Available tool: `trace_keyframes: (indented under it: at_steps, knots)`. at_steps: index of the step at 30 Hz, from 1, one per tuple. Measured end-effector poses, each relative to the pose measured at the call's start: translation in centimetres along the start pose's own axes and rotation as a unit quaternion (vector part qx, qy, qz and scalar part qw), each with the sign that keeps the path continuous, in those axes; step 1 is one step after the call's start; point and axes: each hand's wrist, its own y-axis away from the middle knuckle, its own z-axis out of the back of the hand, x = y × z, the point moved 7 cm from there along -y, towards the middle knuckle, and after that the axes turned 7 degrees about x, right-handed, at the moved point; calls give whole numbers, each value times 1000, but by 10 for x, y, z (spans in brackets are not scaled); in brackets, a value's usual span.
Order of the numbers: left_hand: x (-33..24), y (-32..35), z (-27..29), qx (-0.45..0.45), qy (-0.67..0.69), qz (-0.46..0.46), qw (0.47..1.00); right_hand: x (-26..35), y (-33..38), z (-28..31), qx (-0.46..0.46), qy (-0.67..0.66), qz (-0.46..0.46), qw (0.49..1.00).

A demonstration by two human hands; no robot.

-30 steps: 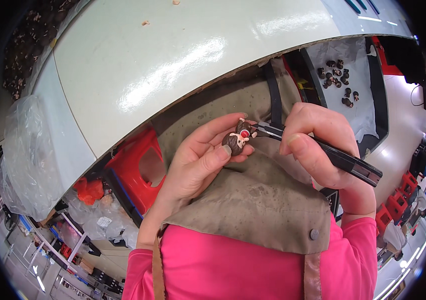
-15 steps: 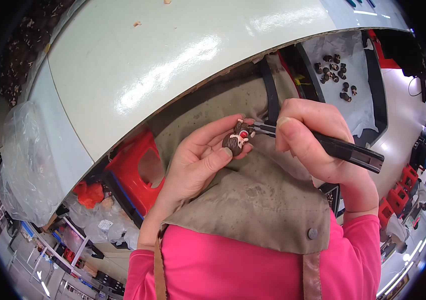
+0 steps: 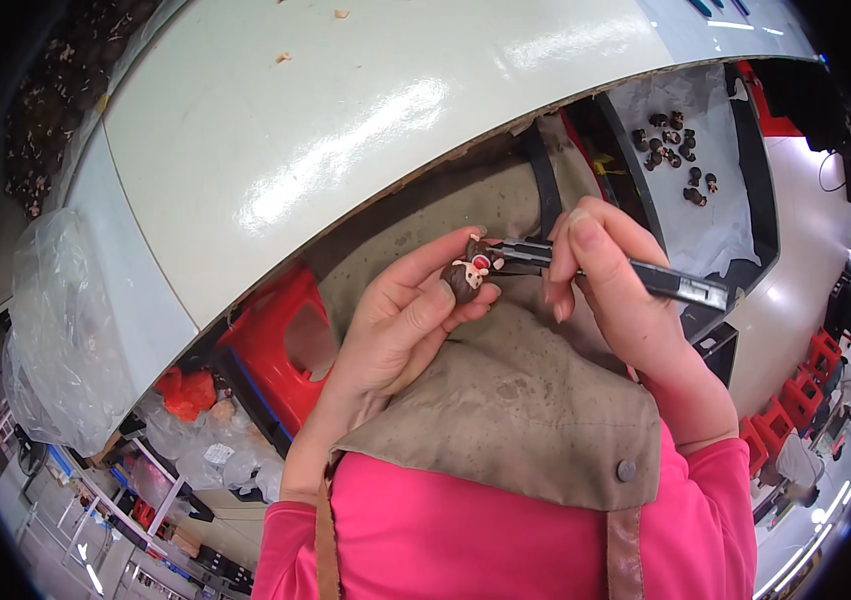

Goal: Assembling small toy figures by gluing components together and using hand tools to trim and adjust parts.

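Between the thumb and fingers of my left hand (image 3: 408, 315) is a small figurine (image 3: 465, 281), dark brown with a pale face and a red patch. My right hand (image 3: 614, 265) grips a black utility knife (image 3: 681, 285). Its narrow front end reaches the figurine's body near the red patch; whether the blade cuts into it is too small to tell. Both hands are above the olive apron (image 3: 521, 400) on my lap, just off the table's near edge.
A white tabletop (image 3: 276, 130) curves across the front, with small pale scraps (image 3: 283, 58) on it. Similar brown figurines (image 3: 671, 140) lie in a lined black tray (image 3: 761, 200) to the right. At left are a clear plastic bag (image 3: 66, 340), a red stool (image 3: 281, 340) and a dark figurine heap (image 3: 71, 90).
My right hand has rolled and shifted a little left, so the knife lies flatter and shows its other face. The figurine has turned slightly in my left hand.
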Motion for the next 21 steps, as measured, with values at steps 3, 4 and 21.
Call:
trace_keyframes:
  at_steps: [3,4,21]
  knots:
    - [1,1,5,31,44,5,999,-2,0,-1,2,-33,-23,999]
    - [1,0,5,32,44,4,999,-3,-1,-1,0,-43,-33,999]
    - [0,8,0,23,0,5,1000,37,7,-7,56,181,103,976]
